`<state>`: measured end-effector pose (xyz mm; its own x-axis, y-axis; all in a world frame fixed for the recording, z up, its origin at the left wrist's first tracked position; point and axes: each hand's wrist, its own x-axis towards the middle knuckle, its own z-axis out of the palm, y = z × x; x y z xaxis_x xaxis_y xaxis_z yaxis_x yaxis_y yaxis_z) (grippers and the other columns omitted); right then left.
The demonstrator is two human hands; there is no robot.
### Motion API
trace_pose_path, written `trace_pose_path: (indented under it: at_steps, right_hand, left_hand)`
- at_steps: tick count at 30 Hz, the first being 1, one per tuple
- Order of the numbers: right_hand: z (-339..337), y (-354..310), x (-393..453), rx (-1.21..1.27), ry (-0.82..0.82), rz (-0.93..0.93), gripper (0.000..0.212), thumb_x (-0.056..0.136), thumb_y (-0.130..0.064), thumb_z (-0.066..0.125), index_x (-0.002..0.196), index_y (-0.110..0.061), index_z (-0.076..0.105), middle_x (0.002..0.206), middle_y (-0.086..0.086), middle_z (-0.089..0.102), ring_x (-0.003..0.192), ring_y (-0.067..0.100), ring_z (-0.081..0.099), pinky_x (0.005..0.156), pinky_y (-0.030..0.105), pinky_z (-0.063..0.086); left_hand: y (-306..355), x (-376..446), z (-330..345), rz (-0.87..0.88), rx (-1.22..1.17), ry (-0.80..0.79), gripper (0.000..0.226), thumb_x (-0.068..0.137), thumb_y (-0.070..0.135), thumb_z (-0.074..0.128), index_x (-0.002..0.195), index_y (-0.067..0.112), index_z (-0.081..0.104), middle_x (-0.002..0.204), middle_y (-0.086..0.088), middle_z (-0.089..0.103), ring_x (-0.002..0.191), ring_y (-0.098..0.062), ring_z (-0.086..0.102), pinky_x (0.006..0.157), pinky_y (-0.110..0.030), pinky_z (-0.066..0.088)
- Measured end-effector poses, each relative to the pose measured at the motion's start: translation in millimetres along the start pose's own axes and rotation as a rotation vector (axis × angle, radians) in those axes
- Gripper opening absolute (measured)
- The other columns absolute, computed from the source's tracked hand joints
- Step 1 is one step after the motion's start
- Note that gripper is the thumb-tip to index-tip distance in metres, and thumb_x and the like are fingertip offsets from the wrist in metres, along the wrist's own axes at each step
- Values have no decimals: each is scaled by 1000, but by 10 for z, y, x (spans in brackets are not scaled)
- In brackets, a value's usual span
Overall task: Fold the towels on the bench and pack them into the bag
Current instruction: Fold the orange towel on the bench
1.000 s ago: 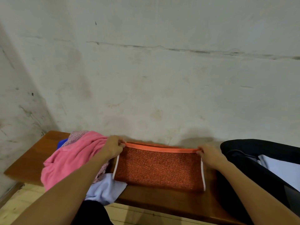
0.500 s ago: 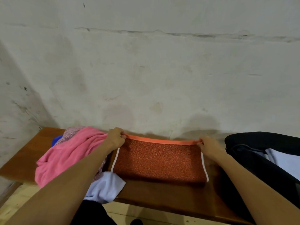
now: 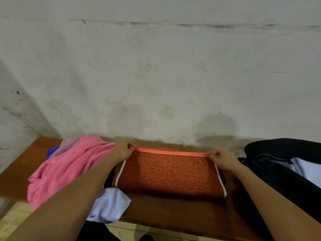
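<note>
Both hands (image 3: 173,156) pinching orange towel (image 3: 171,173)

Stained whitish plaster wall (image 3: 156,75) with a long horizontal crack (image 3: 191,25), brown wooden surface (image 3: 173,211) against it, pale floor (image 3: 13,218) below

The black bag (image 3: 281,173) runs off the right edge, so its full shape cannot be told. The pink towel (image 3: 69,169) and the left forearm cover most of the patterned cloth (image 3: 69,142), the blue cloth (image 3: 53,151) and the pale blue towel (image 3: 111,204). The tabletop (image 3: 165,211) is cut off at both sides
</note>
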<state>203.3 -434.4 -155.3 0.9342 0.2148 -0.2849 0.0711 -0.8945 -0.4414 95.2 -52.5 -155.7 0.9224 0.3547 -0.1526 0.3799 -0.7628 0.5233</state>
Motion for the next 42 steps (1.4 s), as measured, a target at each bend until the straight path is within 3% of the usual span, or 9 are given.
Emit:
trace_pose_path:
  at_steps: [7,12,18,26,32,33,36,38,42]
  right_hand:
    - [58,-4,63,56,13,-3,11,97,-20,59,94,-10,63,105,14,67,107,28,60,81,27,39]
    - [40,-17,69,45,-8,-5,22,99,-20,54,77,-17,51,83,4,57,87,22,52,73,27,34]
    - [-12,-111,81,14,40,-35,31,92,-11,56,61,-8,48,59,7,50,58,20,47,54,33,33]
    - [-1,6,104,112,106,-21,26,79,-11,74,61,-20,57,65,-6,59,63,6,54,52,10,32]
    - [-115,-61,66,138,72,-128,24,78,-3,69,95,-16,59,69,0,59,68,18,56,62,27,43]
    - [-134,-86,65,112,64,-149,22,79,-6,68,96,-18,63,72,0,61,71,18,58,65,28,43]
    - [-248,-181,-3,6,102,-183,6,77,-15,66,74,-17,71,69,1,65,71,23,63,64,35,50]
    - [-358,-257,-79,-23,185,-210,6,78,-18,66,73,-20,69,74,-2,62,73,19,61,66,39,53]
    - [-610,-367,-218,29,412,-302,5,83,-17,67,87,-18,63,87,-1,56,80,17,54,66,32,43]
  left_hand:
    - [-24,21,28,-6,-17,35,11,89,7,63,90,9,74,92,-9,72,83,-16,60,78,-28,48]
    - [13,28,24,-18,-5,72,14,90,10,62,92,6,75,87,-8,70,81,-16,59,73,-24,41]
    - [14,49,43,15,-2,107,13,88,8,61,85,11,74,83,-8,70,80,-21,62,72,-25,42]
    - [-11,64,33,38,20,70,14,84,6,66,90,12,77,90,-6,73,83,-17,64,77,-24,47]
    - [79,42,-72,82,-73,59,17,77,-3,65,81,13,67,74,-2,63,73,-20,60,58,-22,45]
    - [95,53,-98,79,-61,49,16,77,-1,65,83,13,68,75,-1,63,73,-19,59,58,-23,44]
    - [142,95,-194,100,83,27,16,78,4,62,86,9,75,78,-8,68,73,-22,61,63,-24,41]
    - [197,103,-290,143,117,91,17,77,3,61,86,5,76,78,-14,68,72,-24,59,65,-26,40]
    - [378,24,-586,321,12,334,16,75,3,64,87,5,75,83,-14,63,77,-27,59,74,-33,46]
